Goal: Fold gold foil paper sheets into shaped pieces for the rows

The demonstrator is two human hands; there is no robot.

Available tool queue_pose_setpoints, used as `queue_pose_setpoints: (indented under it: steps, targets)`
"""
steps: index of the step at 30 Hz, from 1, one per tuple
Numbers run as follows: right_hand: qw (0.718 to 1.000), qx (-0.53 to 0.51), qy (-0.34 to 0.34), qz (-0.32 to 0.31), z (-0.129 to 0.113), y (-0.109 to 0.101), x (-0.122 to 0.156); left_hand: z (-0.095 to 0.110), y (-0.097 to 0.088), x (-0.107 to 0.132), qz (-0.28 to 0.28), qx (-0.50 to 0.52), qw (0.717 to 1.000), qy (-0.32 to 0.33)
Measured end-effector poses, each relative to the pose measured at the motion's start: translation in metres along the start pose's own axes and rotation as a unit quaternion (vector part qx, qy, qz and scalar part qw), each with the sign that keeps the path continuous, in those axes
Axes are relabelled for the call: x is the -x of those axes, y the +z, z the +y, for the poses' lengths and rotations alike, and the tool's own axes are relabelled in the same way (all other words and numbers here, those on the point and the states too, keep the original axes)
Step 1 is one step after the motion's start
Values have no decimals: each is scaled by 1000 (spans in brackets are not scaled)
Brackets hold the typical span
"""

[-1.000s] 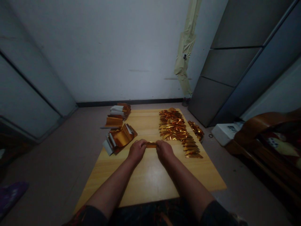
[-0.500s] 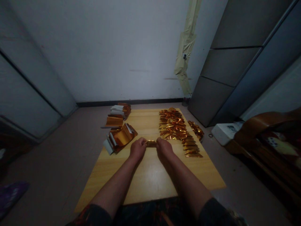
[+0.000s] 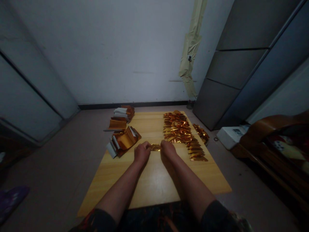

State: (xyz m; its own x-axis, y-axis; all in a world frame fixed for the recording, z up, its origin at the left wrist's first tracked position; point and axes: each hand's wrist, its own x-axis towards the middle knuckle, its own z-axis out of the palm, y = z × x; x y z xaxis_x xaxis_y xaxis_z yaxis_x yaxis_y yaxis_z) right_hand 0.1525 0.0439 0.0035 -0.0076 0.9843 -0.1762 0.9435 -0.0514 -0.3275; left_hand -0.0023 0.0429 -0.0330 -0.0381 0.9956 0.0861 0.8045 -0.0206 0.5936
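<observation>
A small piece of gold foil paper [image 3: 155, 147] is stretched between my two hands, just above or on the wooden table [image 3: 154, 183]. My left hand [image 3: 142, 152] pinches its left end with the fingers closed. At the other end, my right hand [image 3: 168, 149] grips the foil in the same way. Left of my hands lie loose sheets of gold foil paper [image 3: 126, 140] with pale backs. To the right, folded gold foil pieces [image 3: 177, 127] overlap in a long row that runs down to several separate ones [image 3: 196, 151].
More foil sheets [image 3: 117, 123] and a stack [image 3: 126, 112] sit at the table's far left corner. Beyond the right edge is another heap of folded foil [image 3: 201, 132]. A white box [image 3: 230, 137], a carved wooden seat [image 3: 260, 138] and a grey refrigerator [image 3: 224, 80] stand at the right.
The foil between my hands has changed shape and now looks creased, with its edge bent. Both hands stay almost in the same place, holding its ends.
</observation>
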Motion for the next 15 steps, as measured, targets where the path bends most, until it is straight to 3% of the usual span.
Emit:
queue_pose_setpoints:
  steps: [7, 15]
  targets:
    - [1000, -15, 16, -2, 2, 4, -6, -3, 3, 2, 22, -14, 999, 20]
    - [1000, -15, 4, 3, 8, 3, -8, 0, 0, 2, -4, -41, 998, 36]
